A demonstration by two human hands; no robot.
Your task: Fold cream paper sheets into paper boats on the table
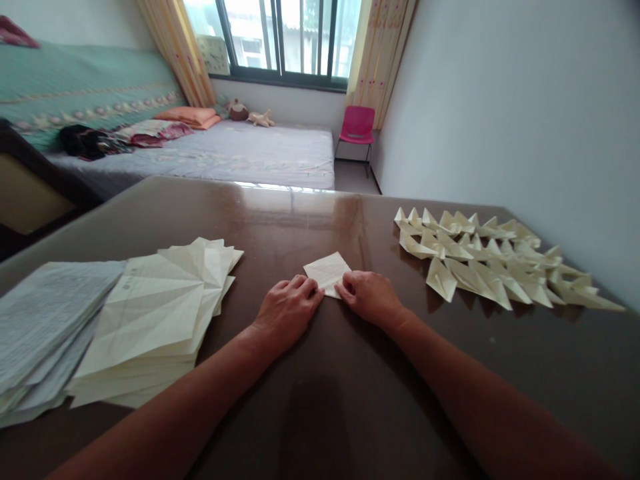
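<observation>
A small folded piece of cream paper [327, 271] lies on the dark brown table [310, 400] in front of me. My left hand [287, 310] has its fingers curled and pressed on the paper's near left edge. On the near right edge rests my right hand [369, 295], fingers bent and pinching the paper. Both hands touch the same sheet, close together.
A stack of creased cream sheets [150, 320] sits at the left, beside a pile of printed pages [40, 327]. Several folded paper shapes [490, 263] lie in rows at the right. Beyond the table are a bed [225, 157], a pink chair [356, 127] and a window.
</observation>
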